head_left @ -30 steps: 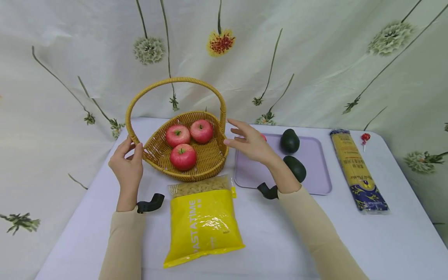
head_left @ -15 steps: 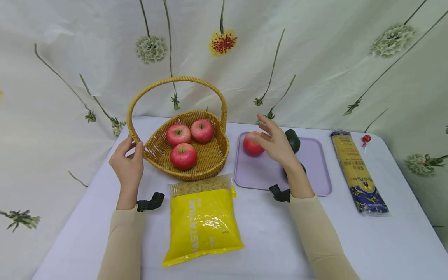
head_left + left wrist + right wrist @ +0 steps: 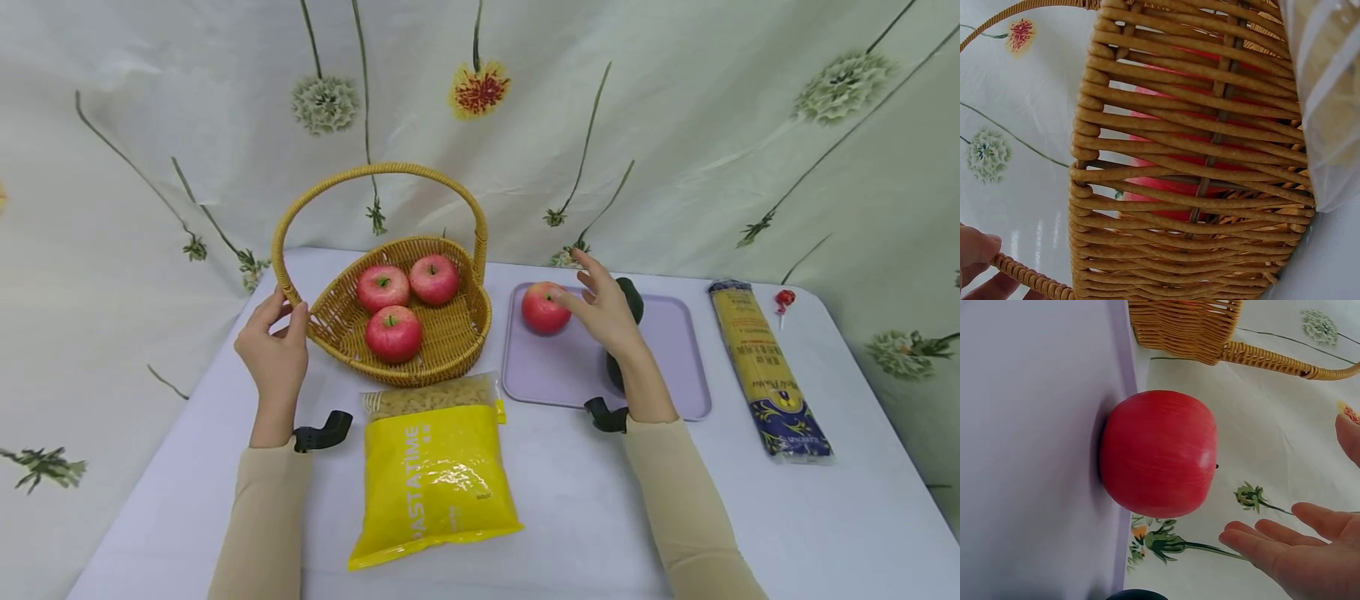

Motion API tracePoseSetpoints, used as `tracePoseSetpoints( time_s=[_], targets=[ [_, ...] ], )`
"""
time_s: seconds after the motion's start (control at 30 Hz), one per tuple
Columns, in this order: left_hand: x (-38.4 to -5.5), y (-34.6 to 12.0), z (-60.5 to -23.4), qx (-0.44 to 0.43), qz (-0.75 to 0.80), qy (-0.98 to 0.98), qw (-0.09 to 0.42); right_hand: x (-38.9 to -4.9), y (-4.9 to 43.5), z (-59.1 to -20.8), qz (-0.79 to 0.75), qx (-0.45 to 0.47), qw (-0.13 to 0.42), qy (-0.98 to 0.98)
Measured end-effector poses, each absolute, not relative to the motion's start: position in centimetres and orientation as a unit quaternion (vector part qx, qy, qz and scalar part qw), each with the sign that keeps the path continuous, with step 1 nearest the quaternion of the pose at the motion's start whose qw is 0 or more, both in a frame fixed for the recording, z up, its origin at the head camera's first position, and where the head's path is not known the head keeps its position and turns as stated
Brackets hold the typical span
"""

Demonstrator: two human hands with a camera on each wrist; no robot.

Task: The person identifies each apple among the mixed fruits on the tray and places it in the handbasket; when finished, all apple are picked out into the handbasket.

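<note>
In the head view my left hand point(image 3: 273, 354) pinches the left foot of the handle point(image 3: 281, 250) of a woven wicker basket point(image 3: 453, 367). Three red apples point(image 3: 393, 335) lie inside it, showing through the weave in the left wrist view. My right hand point(image 3: 603, 317) hovers over a lilac tray point(image 3: 551, 375), fingers spread and holding nothing. Beside its thumb, a single red apple point(image 3: 540, 310) sits in the tray's far left corner; the right wrist view shows the fingers apart from this apple point(image 3: 1157, 453). Two dark green avocados point(image 3: 633, 298) are partly hidden behind the right hand and wrist.
A yellow bag of pasta point(image 3: 438, 483) lies in front of the basket, its top at the basket's base. To the tray's right are a long spaghetti packet point(image 3: 768, 367) and a red lollipop point(image 3: 784, 297). A flowered cloth point(image 3: 675, 167) hangs behind the table.
My right hand has moved right, from the basket's right side to over the tray, uncovering the apple there and covering more of the avocados. The left hand stays at the handle.
</note>
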State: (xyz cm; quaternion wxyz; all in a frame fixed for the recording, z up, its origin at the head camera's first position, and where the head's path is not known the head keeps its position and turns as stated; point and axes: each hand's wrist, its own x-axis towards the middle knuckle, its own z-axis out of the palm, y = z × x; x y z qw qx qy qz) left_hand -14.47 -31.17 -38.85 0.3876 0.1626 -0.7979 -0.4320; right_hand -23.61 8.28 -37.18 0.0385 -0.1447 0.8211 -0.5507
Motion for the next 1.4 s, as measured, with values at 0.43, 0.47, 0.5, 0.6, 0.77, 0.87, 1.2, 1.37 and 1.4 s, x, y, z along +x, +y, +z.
tracePoseSetpoints(
  time_s=[0.43,0.47,0.5,0.6,0.77,0.87,1.2,1.37,1.4],
  targets=[
    [-14.5,-31.2,-38.8,0.16,-0.43,-0.799,0.388,-24.3,7.6,-38.4,-0.543,-0.112,0.057,0.83],
    [-14.5,-31.2,-38.8,0.16,-0.43,-0.799,0.388,-24.4,7.6,-38.5,-0.543,-0.113,0.056,0.83],
    [-14.5,-31.2,-38.8,0.16,-0.431,-0.799,0.387,-24.5,7.5,-38.6,-0.543,-0.113,0.057,0.83],
    [-14.5,-31.2,-38.8,0.159,-0.432,-0.799,0.388,-24.6,7.4,-39.0,-0.542,-0.114,0.057,0.831],
    [-14.5,-31.3,-39.0,0.156,-0.434,-0.796,0.392,-24.7,7.2,-39.6,-0.527,-0.115,0.059,0.84],
    [-14.5,-31.3,-39.1,0.157,-0.431,-0.797,0.393,-24.8,7.1,-39.9,-0.525,-0.111,0.064,0.841],
    [-14.4,-31.3,-39.0,0.165,-0.423,-0.802,0.389,-25.1,6.9,-40.6,-0.53,-0.08,0.089,0.84],
    [-14.4,-31.3,-38.9,0.165,-0.423,-0.802,0.387,-25.2,6.9,-41.0,-0.533,-0.076,0.099,0.837],
    [-14.4,-31.3,-38.9,0.165,-0.423,-0.803,0.387,-25.3,6.9,-41.1,-0.533,-0.074,0.101,0.837]
  ],
)
